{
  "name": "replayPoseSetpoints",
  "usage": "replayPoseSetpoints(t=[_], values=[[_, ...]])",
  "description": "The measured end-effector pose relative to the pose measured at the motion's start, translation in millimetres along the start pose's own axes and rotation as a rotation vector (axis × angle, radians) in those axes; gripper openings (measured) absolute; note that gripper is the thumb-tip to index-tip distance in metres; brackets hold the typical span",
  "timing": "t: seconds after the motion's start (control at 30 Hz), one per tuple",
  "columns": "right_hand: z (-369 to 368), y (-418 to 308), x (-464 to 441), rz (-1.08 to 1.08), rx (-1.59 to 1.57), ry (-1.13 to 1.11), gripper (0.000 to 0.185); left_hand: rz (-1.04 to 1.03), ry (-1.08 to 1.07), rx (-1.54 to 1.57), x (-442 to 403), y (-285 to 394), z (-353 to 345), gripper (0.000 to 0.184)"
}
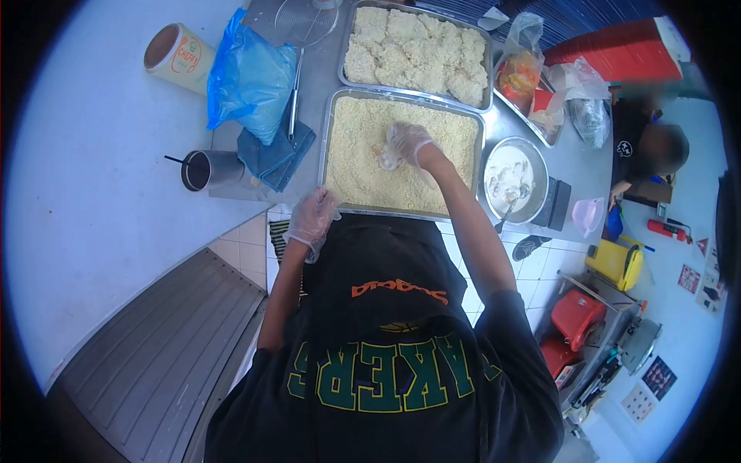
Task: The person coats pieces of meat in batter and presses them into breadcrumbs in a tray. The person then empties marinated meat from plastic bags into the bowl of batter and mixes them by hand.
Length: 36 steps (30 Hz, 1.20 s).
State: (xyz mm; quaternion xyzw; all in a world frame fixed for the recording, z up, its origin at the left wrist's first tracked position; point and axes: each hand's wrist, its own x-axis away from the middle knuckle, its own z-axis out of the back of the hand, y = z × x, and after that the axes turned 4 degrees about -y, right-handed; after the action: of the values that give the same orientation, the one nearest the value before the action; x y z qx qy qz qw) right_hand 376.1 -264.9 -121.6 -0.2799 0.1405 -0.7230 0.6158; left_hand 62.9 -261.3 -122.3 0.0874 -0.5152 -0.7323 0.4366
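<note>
My right hand, in a clear plastic glove, reaches into a metal tray of pale crumbs. Its fingers are bent down around a whitish, partly crumbed piece. Gloved too, my left hand is at the tray's lower left corner, its fingers close to the rim; whether they grip anything is not clear. Behind stands a second tray holding several crumb-coated pieces. To the right of the crumbs is a round metal bowl of white batter with a utensil in it.
A blue plastic bag, folded blue cloth, metal cup, tongs and a labelled tub are at the left. Bagged food lies at the back right. Another person is beyond the table's right end.
</note>
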Motion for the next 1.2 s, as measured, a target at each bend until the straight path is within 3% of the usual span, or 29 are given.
replayPoseSetpoints(t=[0.03,0.07,0.13,0.27,0.37,0.43,0.47,0.53,0.6,0.67,0.7,0.83,1.03,1.1,1.13,1.2], values=[[-1.3,1.9,-1.0,0.051,0.178,-0.149,0.025,-0.035,-0.001,-0.025,-2.9,-1.1,-0.3,0.027],[1.3,6.4,-1.2,0.051,0.181,-0.145,0.025,-0.040,0.001,-0.025,-5.5,-2.5,-0.2,0.027],[18.6,0.8,3.2,-0.099,0.124,-0.123,0.024,-0.058,0.021,-0.032,-6.1,-4.3,-0.6,0.026],[41.3,-27.6,15.3,-0.165,-0.046,-0.172,0.024,-0.057,-0.019,-0.077,-13.8,2.5,3.9,0.029],[27.5,-3.0,9.0,-0.008,-0.007,-0.179,0.025,-0.035,-0.069,-0.105,-21.6,18.6,6.7,0.031],[40.9,13.6,4.9,-0.012,0.321,-0.218,0.026,-0.022,-0.099,-0.128,-21.6,26.9,8.4,0.031],[47.7,20.8,10.0,-0.010,0.320,-0.219,0.026,-0.021,-0.098,-0.128,-23.0,24.8,6.8,0.031],[69.0,26.3,23.0,-0.122,0.025,0.047,0.023,-0.089,-0.093,-0.171,-28.3,23.4,4.2,0.033],[61.9,28.7,17.5,-0.209,0.100,0.015,0.022,-0.090,-0.115,-0.229,-32.9,30.4,2.1,0.034],[34.3,48.6,14.7,0.083,0.206,-0.046,0.023,-0.091,-0.142,-0.279,-35.5,42.5,-2.3,0.034],[33.6,42.2,21.9,-0.010,0.148,-0.075,0.024,-0.106,-0.163,-0.297,-39.6,48.9,-3.9,0.033],[39.6,45.7,18.0,-0.045,0.214,-0.151,0.024,-0.062,-0.245,-0.384,-51.7,74.0,-1.1,0.036],[45.4,37.9,19.0,-0.109,0.139,-0.077,0.026,-0.208,-0.021,-0.586,-62.8,44.0,-23.6,0.053],[61.3,42.1,15.5,-0.139,0.370,-0.258,0.027,-0.281,0.053,-0.577,-75.9,32.2,-29.9,0.054],[68.1,52.5,25.5,-0.127,0.198,-0.130,0.025,-0.341,0.129,-0.556,-80.3,43.0,-28.6,0.055],[88.2,55.5,63.5,-0.140,-0.255,0.192,0.025,-0.282,-0.053,-0.559,-101.4,83.7,-15.4,0.054]])
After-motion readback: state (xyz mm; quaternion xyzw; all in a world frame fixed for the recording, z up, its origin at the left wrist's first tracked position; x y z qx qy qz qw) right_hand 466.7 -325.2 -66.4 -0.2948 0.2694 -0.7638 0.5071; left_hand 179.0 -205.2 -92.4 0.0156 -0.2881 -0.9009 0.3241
